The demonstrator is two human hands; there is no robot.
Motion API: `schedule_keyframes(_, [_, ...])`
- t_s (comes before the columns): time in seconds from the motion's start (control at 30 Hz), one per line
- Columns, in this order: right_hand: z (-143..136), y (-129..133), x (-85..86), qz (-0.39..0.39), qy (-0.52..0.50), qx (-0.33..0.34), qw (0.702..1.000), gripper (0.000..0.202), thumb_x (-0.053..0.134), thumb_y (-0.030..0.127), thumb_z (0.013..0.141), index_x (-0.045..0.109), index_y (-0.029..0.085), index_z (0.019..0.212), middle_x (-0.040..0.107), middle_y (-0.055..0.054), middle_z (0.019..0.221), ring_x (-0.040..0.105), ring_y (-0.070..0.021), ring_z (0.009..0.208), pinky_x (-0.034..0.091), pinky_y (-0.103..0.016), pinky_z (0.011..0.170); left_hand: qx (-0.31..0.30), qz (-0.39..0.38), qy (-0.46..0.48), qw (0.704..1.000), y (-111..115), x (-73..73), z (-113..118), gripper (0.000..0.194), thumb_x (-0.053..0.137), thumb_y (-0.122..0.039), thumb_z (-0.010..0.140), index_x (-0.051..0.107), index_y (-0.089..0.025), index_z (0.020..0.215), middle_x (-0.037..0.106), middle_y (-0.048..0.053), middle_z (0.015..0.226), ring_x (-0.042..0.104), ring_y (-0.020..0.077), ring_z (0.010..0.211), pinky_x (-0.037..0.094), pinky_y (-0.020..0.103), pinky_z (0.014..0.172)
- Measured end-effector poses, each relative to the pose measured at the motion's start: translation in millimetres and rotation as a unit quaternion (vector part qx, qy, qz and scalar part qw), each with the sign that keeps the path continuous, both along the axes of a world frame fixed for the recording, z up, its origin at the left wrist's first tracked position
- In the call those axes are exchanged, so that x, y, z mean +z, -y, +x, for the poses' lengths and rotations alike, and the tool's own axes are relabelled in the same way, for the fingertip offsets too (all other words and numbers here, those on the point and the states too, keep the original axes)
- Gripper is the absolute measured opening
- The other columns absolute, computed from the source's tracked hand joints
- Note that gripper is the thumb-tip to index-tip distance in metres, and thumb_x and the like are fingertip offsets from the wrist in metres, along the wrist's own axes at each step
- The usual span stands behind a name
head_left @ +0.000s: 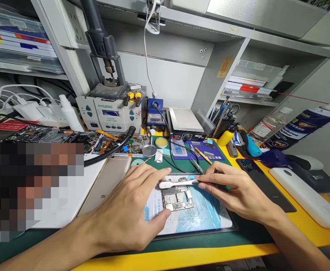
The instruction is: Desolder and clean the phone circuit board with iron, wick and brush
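A phone circuit board [177, 198] lies on a blue and white printed sheet [201, 214] atop the green mat [182, 165]. My left hand [131, 214] rests on the sheet, its fingertips pressing the board's left edge. My right hand [232, 188] pinches a slim white tool [176, 183] held flat above the board's far edge. A gold phone back cover [105, 184] sits face down just left of my left hand.
A soldering station [111, 113] with a hot air holder stands at the back, a heating plate [186, 122] beside it. Parts trays [116, 143], tweezers [196, 163], a spray can [300, 128], a bottle [269, 122] and a black phone [263, 184] crowd the yellow-edged bench.
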State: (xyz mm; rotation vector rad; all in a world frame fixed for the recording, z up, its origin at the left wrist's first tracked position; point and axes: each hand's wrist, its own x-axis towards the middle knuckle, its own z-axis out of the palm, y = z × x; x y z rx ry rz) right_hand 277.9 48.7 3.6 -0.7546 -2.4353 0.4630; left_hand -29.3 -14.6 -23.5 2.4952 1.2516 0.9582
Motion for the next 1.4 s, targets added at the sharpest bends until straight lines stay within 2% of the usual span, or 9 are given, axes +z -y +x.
schedule_keyframes(0.17, [-3, -1, -3.4, 0.017, -0.007, 0.000, 1.000, 0.020, 0.071, 0.015, 0.106, 0.083, 0.017, 0.122, 0.071, -0.007, 0.095, 0.069, -0.0184, 0.083, 0.057, -0.029, 0.074, 0.006, 0.009, 0.005, 1.000, 1, -3.3, -1, 0.063, 0.069, -0.033, 0.095, 0.049, -0.022, 0.153, 0.069, 0.007, 0.130, 0.062, 0.0275, 0.123, 0.052, 0.043, 0.106])
schedule_keyframes(0.3, [-4, 1, -2.8, 0.029, -0.002, 0.001, 1.000, 0.017, 0.070, 0.015, 0.105, 0.085, 0.017, 0.114, 0.070, -0.006, 0.088, 0.067, -0.0167, 0.076, 0.055, -0.028, 0.070, 0.006, 0.006, -0.005, 1.000, 1, -1.1, -2, 0.062, 0.071, -0.033, 0.094, 0.052, -0.018, 0.151, 0.070, 0.009, 0.131, 0.064, 0.0279, 0.123, 0.053, 0.044, 0.106])
schedule_keyframes(0.47, [-2, 3, 3.5, 0.005, 0.024, 0.008, 1.000, 0.019, 0.067, 0.017, 0.106, 0.085, 0.014, 0.110, 0.070, -0.006, 0.082, 0.065, -0.0168, 0.071, 0.053, -0.029, 0.065, 0.007, 0.006, -0.012, 1.000, 1, 1.9, -1, 0.063, 0.071, -0.032, 0.093, 0.053, -0.016, 0.151, 0.071, 0.010, 0.132, 0.065, 0.0285, 0.123, 0.055, 0.045, 0.107])
schedule_keyframes(0.67, [-2, 4, 9.2, -0.020, 0.057, 0.000, 0.998, 0.021, 0.065, 0.021, 0.107, 0.085, 0.017, 0.102, 0.073, -0.005, 0.081, 0.065, -0.0163, 0.069, 0.050, -0.028, 0.062, 0.009, 0.008, -0.012, 1.000, 0, 2.3, -1, 0.065, 0.072, -0.033, 0.092, 0.053, -0.017, 0.152, 0.071, 0.009, 0.132, 0.066, 0.0282, 0.124, 0.056, 0.045, 0.107])
schedule_keyframes(0.83, [-2, 5, 2.2, -0.002, 0.031, -0.026, 0.999, 0.019, 0.068, 0.022, 0.108, 0.086, 0.016, 0.108, 0.073, -0.005, 0.084, 0.068, -0.0172, 0.074, 0.054, -0.029, 0.068, 0.009, 0.010, -0.014, 1.000, 0, 2.2, -1, 0.062, 0.071, -0.034, 0.094, 0.053, -0.017, 0.150, 0.072, 0.010, 0.132, 0.066, 0.0284, 0.124, 0.056, 0.046, 0.107])
schedule_keyframes(1.0, [-3, 3, -4.1, 0.017, 0.007, -0.020, 1.000, 0.017, 0.070, 0.019, 0.107, 0.085, 0.015, 0.115, 0.072, -0.007, 0.089, 0.068, -0.0176, 0.078, 0.056, -0.030, 0.071, 0.010, 0.006, -0.012, 1.000, 0, 0.6, -1, 0.061, 0.071, -0.034, 0.094, 0.051, -0.021, 0.151, 0.071, 0.008, 0.132, 0.065, 0.0273, 0.124, 0.056, 0.045, 0.106])
schedule_keyframes(1.2, [-1, 0, 4.1, 0.033, 0.019, -0.006, 0.999, 0.018, 0.071, 0.018, 0.105, 0.087, 0.016, 0.112, 0.071, -0.006, 0.084, 0.067, -0.0165, 0.073, 0.054, -0.028, 0.066, 0.002, -0.001, -0.015, 1.000, 1, 4.3, -1, 0.062, 0.072, -0.033, 0.093, 0.050, -0.021, 0.150, 0.071, 0.009, 0.130, 0.066, 0.0284, 0.122, 0.058, 0.046, 0.104])
schedule_keyframes(1.4, [10, -2, 10.4, 0.003, 0.055, -0.038, 0.998, 0.019, 0.071, 0.022, 0.105, 0.088, 0.021, 0.113, 0.074, -0.006, 0.085, 0.069, -0.0177, 0.074, 0.056, -0.030, 0.066, 0.001, 0.000, -0.015, 1.000, 0, 5.1, -2, 0.061, 0.072, -0.032, 0.093, 0.051, -0.022, 0.150, 0.070, 0.009, 0.129, 0.066, 0.0290, 0.120, 0.058, 0.047, 0.103])
